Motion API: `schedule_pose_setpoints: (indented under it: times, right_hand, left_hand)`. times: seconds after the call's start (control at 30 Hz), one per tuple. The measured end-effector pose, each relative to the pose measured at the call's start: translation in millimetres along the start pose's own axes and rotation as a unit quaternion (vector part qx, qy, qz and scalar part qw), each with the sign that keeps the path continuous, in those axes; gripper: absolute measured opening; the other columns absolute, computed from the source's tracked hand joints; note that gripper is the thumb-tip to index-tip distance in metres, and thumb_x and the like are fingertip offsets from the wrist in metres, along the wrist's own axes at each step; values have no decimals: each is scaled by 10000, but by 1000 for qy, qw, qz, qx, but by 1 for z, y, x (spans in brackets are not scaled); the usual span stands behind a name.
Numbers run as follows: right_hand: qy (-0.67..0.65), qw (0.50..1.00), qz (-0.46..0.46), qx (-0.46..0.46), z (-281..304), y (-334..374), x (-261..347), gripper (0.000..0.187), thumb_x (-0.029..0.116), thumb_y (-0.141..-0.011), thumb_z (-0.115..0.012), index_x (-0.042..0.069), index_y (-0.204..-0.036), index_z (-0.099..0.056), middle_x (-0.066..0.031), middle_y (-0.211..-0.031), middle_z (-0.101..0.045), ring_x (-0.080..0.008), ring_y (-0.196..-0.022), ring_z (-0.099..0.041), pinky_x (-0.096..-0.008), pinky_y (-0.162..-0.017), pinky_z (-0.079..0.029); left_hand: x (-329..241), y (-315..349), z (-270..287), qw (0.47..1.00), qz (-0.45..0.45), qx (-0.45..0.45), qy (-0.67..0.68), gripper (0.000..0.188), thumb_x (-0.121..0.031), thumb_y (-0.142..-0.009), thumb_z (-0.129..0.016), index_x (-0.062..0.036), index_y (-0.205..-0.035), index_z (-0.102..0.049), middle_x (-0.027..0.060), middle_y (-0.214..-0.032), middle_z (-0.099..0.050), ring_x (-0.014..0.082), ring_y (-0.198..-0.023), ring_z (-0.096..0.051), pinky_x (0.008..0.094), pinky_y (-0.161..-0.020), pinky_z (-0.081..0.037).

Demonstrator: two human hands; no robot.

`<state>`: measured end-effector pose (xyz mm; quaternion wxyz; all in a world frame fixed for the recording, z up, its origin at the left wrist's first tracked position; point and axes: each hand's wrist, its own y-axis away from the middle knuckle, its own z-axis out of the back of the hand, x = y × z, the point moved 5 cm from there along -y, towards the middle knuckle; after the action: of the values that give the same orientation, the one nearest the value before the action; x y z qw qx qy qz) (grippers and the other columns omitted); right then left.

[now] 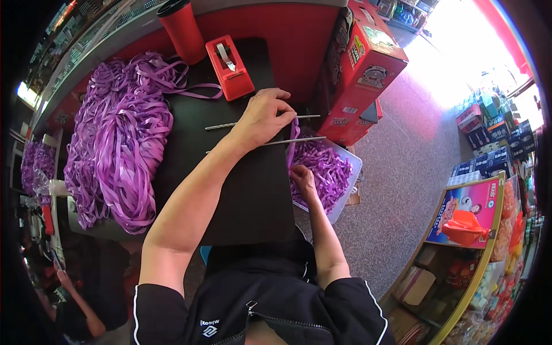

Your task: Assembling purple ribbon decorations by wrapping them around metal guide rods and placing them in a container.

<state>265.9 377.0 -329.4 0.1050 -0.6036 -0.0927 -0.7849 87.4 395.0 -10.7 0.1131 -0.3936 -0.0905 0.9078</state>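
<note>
Two thin metal rods lie crosswise near the right edge of a black table [253, 213], their ends jutting past it. A purple ribbon strip [291, 150] hangs by the far rod [310, 117] and runs down past the near rod [307, 139]. My left hand [263, 118] rests over the far rod, thumb and forefinger pinching the strip's upper part. Lower, beyond the table edge, my right hand [303, 179] has its fingers closed at the strip; its fingertips are partly hidden. Beneath it stands a pale plastic bin [355, 172] full of short purple ribbon pieces [328, 172].
A big heap of purple ribbon [123, 144] covers the table's left side. Behind are a red tape dispenser [234, 75] and a red tumbler [184, 34]. Red cartons [368, 63] stand beyond the bin. A display shelf [460, 253] is at right; another person's arm [80, 302] shows lower left.
</note>
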Motion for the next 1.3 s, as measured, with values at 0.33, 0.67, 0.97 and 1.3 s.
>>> schedule_pose_setpoints:
  times: [0.33,0.67,0.97,1.3]
  right_hand:
    - [-102,986,-105,75,-22,36,-22,251,251,-890,-656,3,-931,-660,1,-792,-647,-76,-717,-563,-234,-635,-443]
    - [139,967,166,-136,1,46,29,82,33,-820,-642,47,-886,-596,-118,-1050,-576,-270,-906,-604,-348,-762,-509]
    - [143,976,161,-21,4,84,21,158,116,-819,-686,75,-971,-691,-128,-1106,-587,-297,-1046,-572,-387,-897,-465]
    - [56,990,98,80,61,192,109,148,128,-860,-677,27,-967,-688,-119,-1055,-574,-251,-1032,-547,-356,-899,-431]
  left_hand:
    - [5,2,0,1000,7,-1,-4,228,-233,-860,-647,-26,-914,-723,129,-1313,-536,287,-1249,-453,361,-986,-408]
    - [5,6,3,1000,14,-11,-14,243,-260,-856,-662,-27,-891,-721,124,-1315,-536,281,-1259,-443,365,-1008,-390]
    - [5,5,2,1000,14,-6,-1,203,-235,-813,-704,-48,-886,-734,136,-1303,-544,292,-1242,-463,375,-1003,-400]
    - [10,7,0,1000,-1,-21,-2,194,-235,-793,-707,-62,-869,-751,157,-1286,-560,317,-1237,-465,395,-1026,-373]
